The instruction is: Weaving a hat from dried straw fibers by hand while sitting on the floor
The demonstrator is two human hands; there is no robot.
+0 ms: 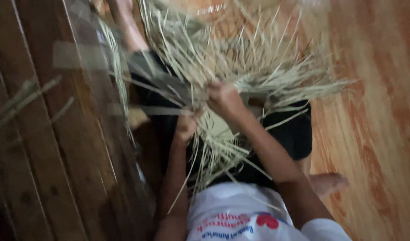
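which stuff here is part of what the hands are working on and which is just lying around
In hand:
- bundle of pale straw strips, gripped by left hand and right hand

Lying about:
- loose strips on the dark wooden planks
- orange wooden floor

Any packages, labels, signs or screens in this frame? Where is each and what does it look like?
No packages, signs or screens.
Shirt print: bottom centre, on the white shirt; red and blue lettering with a red shape, blurred.
Both hands, left hand and right hand, grip unmarked pale straw.
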